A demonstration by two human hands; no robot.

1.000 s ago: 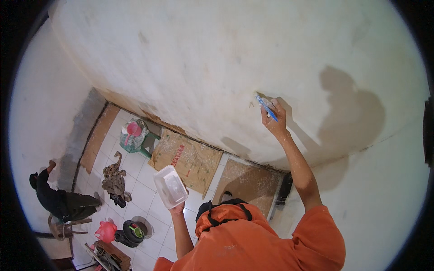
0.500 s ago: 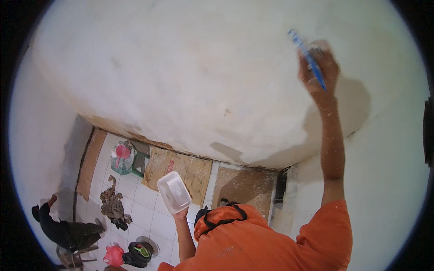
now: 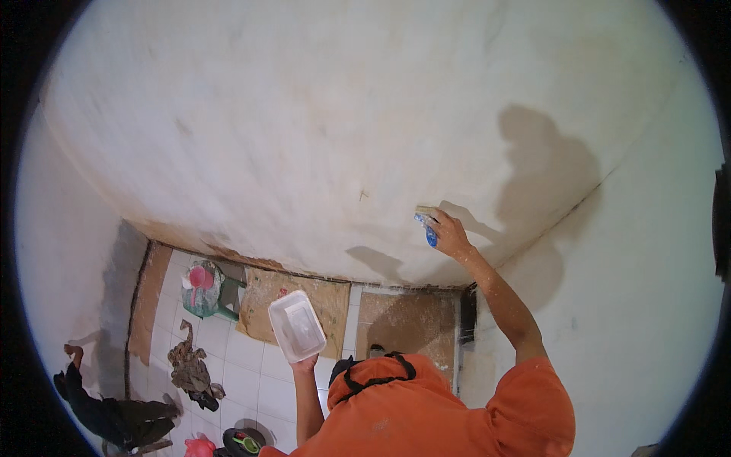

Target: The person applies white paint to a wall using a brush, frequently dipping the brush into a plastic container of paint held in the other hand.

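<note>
Against the white wall [image 3: 266, 137], at right of centre, my right hand [image 3: 452, 234] is closed around the blue handle of a paintbrush [image 3: 431, 233]. The brush's pale bristle end points up and left, close to or touching the wall; which of these I cannot tell. Lower down, my left hand [image 3: 306, 363] supports a white rectangular plastic tub [image 3: 297, 326] by its near end, its open top facing up. A thin whitish film shows inside the tub. Most of my left fingers are hidden beneath it.
On the tiled floor lie a tan sheet [image 3: 255, 316] and a crumpled brown cloth [image 3: 190, 365]. A green stool [image 3: 204, 303] bears a pink dipper [image 3: 199, 277]. Near the lower edge are a black pan-like container [image 3: 244, 442] and a red bag [image 3: 199, 446]. Another person [image 3: 114, 415] crouches at far left.
My right hand has swept down and left along the wall with the brush, from high up to mid-height. The tub in my left hand has barely moved. The other person's arm is bent higher.
</note>
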